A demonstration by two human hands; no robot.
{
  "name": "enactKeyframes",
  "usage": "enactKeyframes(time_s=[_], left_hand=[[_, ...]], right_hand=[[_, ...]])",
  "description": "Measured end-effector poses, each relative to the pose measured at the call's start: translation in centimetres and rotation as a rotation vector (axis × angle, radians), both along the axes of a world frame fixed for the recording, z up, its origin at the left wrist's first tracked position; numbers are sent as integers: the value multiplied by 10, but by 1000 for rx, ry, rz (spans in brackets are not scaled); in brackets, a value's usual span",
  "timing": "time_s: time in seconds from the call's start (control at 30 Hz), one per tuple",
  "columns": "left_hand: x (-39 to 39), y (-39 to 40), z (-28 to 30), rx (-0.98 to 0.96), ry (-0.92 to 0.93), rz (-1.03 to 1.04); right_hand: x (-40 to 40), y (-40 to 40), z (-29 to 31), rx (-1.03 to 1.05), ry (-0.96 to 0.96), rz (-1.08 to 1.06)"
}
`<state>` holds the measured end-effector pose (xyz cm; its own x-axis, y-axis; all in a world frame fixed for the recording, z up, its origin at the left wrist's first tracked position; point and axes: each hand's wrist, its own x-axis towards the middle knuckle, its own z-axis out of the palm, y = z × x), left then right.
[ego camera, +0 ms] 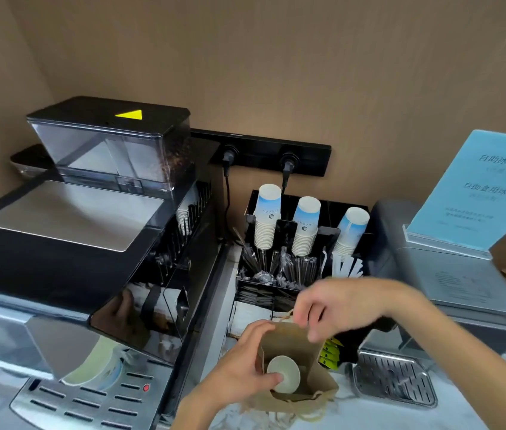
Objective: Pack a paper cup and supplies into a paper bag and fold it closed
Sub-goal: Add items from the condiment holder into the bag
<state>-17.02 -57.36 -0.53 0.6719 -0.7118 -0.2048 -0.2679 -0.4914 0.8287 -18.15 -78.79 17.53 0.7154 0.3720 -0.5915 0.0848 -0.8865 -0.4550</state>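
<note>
Two hands at work on one brown paper bag (295, 361), which stands open-mouthed on the pale counter (369, 414) at about 6 o'clock in the view. Step in hand, as I judge it: loading. A paper cup (286, 372) sits inside the bag, lying tilted with its round base showing toward the camera. Left hand (242, 364), coming in from 7 o'clock, is half closed: thumb pressed against the cup's base, fingers curled over the bag's left edge, so it both steadies the bag and seats the cup. Right hand (335, 305), reaching in from 3 o'clock, is loosely curled with fingertips pinching the far rim of the bag near its twine handle (286, 316), holding the mouth apart; motion blur hides whether anything small rides in that hand, so I cannot tell. Supplies are not visibly in the bag. They wait in the black organiser (276, 290) at 12 o'clock from the bag: wrapped stirrers (295, 268), white sachets (346, 266), dark packets below, and yellow packets (329, 355) just beside the bag at 3 o'clock. Stacks of cups (268, 218) stand behind. Next move likely calls for the right hand to release the rim and fetch supplies while the left keeps the bag upright; folding comes later. Risk: the light bag may tip once one hand lets go.
</note>
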Motion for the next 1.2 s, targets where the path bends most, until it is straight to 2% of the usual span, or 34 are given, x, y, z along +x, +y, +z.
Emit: enactKeyframes(time_s=[0.1,0.17,0.27,0.37,0.47,0.67,0.87,0.97,1.1,1.2], left_hand=[[-2,-3,1,23,18,-17],[-4,-4,3,34,35,-21],[-3,-6,7,64,35,-28],[-2,-6,13,91,43,-57],[-2,-8,16,121,63,-60],[-1,-8,18,152,77,-74],[-1,-6,17,146,111,-63],[2,-5,20,114,115,-64],[3,-6,17,86,91,-83],[3,-6,12,49,95,-83]], right_hand=[[25,1,9,155,-216,-176],[50,15,-9,258,-322,-314],[99,41,-52,332,-400,-530],[148,54,-96,289,-373,-654],[179,54,-123,186,-348,-662],[200,65,-142,-114,-571,-604],[204,76,-158,-172,-614,-536],[193,73,-141,-188,-714,-478],[153,53,-79,-155,-908,-474],[102,32,-14,53,-986,-554]])
